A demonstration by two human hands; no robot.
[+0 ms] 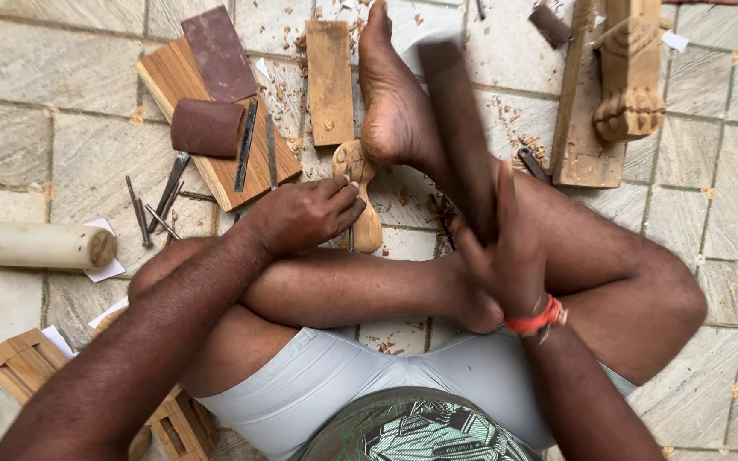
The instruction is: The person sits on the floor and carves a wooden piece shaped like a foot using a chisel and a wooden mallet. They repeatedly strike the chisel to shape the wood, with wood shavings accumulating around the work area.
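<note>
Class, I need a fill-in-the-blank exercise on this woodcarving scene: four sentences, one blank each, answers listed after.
1. The right hand grips a dark wooden ____, blurred in the picture.
2. The left hand holds a chisel against a small wooden carving pinned under the person's ____.
3. The band on the right wrist is ____ in colour.
4. The pale cylinder lies on the ____ edge of the picture.

Missing words: mallet; foot; red; left

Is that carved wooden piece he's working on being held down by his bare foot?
Yes: the bare foot presses on the small carved wooden piece lying on the stone floor.
</note>
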